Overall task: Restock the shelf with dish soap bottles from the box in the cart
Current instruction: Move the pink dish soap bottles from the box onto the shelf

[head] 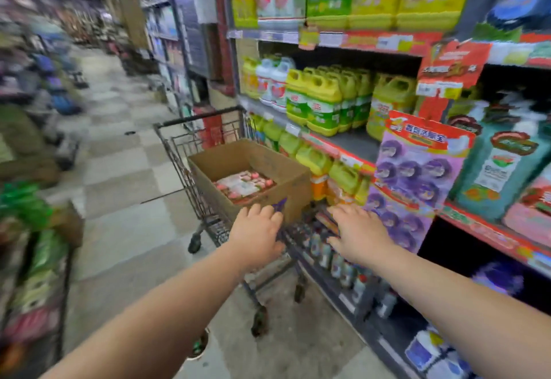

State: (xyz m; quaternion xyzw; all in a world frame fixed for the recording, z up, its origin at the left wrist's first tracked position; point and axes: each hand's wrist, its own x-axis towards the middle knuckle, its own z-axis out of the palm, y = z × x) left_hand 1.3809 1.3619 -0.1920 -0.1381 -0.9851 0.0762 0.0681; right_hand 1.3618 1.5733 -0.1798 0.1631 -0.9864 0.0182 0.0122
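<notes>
A brown cardboard box [286, 181] sits tilted in a metal shopping cart [182, 152] beside the shelves. Inside it lie dish soap bottles [243, 186] with white and pink strawberry labels. My left hand [256, 237] reaches forward with fingers spread, its tips at the box's near wall. My right hand [359, 234] stretches out open just right of the box, holding nothing. On the middle shelf [351, 141], matching white strawberry bottles [272, 86] stand left of yellow-green jugs [323, 101].
A hanging purple card of toilet blocks [414, 181] juts out from the shelf edge near my right hand. Small bottles [337, 262] line the low shelf under it. Stacked goods [35, 259] crowd the left side. Tiled aisle floor [119, 152] stretches ahead.
</notes>
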